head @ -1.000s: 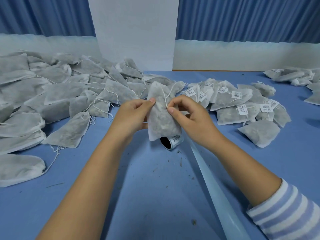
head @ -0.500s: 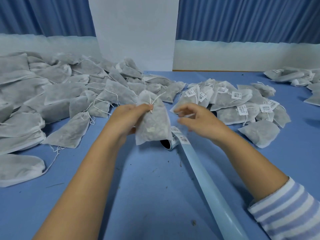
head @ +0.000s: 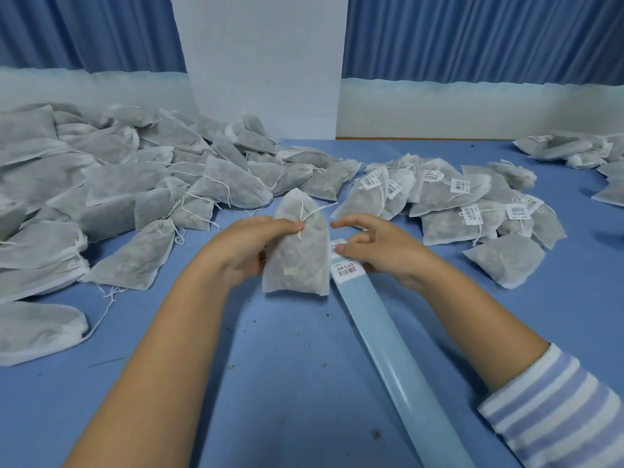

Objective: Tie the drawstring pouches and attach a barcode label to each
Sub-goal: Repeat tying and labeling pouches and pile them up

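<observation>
Blue cloth covers the table [head: 304, 383], blue curtains [head: 472, 35] hang behind it, and a white panel [head: 260, 62] stands in the middle at the back. Over on the left sprawls a big heap of plain pouches [head: 118, 184], strings trailing loose. On the right sits a smaller heap of labelled pouches [head: 439, 197], each showing a white barcode tag, and a few more bags [head: 567, 150] lie at the far right edge. Front and centre, the left hand [head: 243, 248] grips one pouch [head: 297, 258] by its side, neck up, thumb and fingertip pinched right where the drawstring [head: 312, 212] crosses the gathered top, with the string's ends sticking out to the right. The pouch hangs just left of the label strip [head: 381, 325], a long pale-blue band running across the table toward the near right. The right hand [head: 381, 251], a striped sleeve [head: 557, 410] behind it, is at the strip's far end, fingers bent, forefinger stretched toward the pouch, one fingertip down on the topmost sticker. Whether it has actually caught hold of that sticker, I can't tell from here. The next barcode label [head: 347, 270] lies flat on the strip just below that fingertip.
</observation>
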A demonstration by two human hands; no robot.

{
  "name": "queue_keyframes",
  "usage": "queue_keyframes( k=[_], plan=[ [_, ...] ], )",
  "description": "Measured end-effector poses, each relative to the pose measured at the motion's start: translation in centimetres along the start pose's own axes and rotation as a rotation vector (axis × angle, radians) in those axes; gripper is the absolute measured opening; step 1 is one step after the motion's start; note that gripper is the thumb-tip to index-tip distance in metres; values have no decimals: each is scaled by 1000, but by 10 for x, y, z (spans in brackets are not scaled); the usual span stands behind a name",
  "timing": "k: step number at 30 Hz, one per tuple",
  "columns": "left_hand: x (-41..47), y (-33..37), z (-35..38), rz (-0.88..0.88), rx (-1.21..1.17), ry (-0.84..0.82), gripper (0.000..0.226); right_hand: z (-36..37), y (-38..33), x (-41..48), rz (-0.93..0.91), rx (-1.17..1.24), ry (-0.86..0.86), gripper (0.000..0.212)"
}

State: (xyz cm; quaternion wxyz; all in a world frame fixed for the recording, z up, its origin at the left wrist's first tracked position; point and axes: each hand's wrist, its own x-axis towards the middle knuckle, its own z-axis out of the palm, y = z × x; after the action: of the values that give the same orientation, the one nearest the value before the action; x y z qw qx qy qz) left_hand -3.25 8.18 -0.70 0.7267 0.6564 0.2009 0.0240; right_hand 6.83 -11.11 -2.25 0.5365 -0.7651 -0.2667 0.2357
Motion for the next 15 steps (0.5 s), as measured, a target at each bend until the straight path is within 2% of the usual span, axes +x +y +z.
queue_keyframes(
  k=[5, 8, 10, 15],
  plan=[
    [2, -5, 5, -69, -133, -130, 8, 6, 6, 5, -121, 102, 150, 17],
    [0, -7, 8, -111, -176, -231, 29, 12, 7, 7, -171, 126, 177, 14],
    [1, -9, 10, -137, -194, -250, 35, 16, 9, 8, -180, 130, 185, 10],
    [4, -10, 6, -140, -319, -199, 16, 10, 4, 6, -121, 239, 169, 12]
  ],
)
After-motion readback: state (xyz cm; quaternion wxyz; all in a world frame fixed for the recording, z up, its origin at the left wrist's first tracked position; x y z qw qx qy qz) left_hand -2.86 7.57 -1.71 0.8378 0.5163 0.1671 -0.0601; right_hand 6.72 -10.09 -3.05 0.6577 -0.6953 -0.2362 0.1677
